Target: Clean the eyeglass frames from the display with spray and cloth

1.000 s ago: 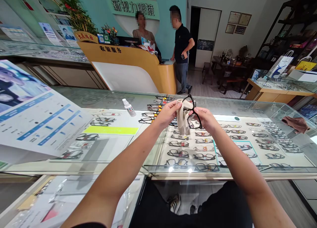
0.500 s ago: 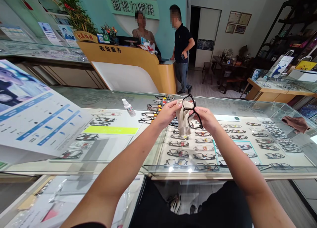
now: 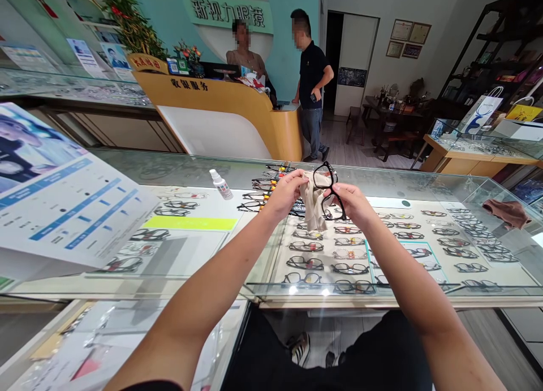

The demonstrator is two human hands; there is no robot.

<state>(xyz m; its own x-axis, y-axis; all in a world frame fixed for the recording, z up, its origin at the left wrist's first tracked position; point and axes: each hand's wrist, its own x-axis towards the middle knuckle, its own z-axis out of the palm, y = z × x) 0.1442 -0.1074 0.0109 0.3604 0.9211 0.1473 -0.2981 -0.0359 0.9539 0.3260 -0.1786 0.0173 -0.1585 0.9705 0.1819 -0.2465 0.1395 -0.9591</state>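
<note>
Above the glass counter, my right hand [image 3: 351, 200] pinches black-framed eyeglasses [image 3: 338, 205] near the middle of the frame, which is turned on end. My left hand [image 3: 291, 192] grips a beige cleaning cloth [image 3: 314, 211] that hangs down beside the glasses. The cloth's upper part lies against the upper lens; some of my left fingertips are hidden behind it. To the left, a small white spray bottle [image 3: 221, 185] stands upright on the counter. Behind my left hand lie several folded eyeglasses [image 3: 254, 201] in a row.
The glass display counter [image 3: 271, 292] holds rows of eyeglasses. A printed card [image 3: 80, 210] stands at the left, and a brown cloth [image 3: 507, 211] lies at the right. Two people, one at the cash desk [image 3: 220, 111] and a person in black [image 3: 313, 77], are beyond the counter.
My left hand and the cloth have shifted slightly left, and the cloth's folds have changed. The glasses stay almost in place in my right hand.
</note>
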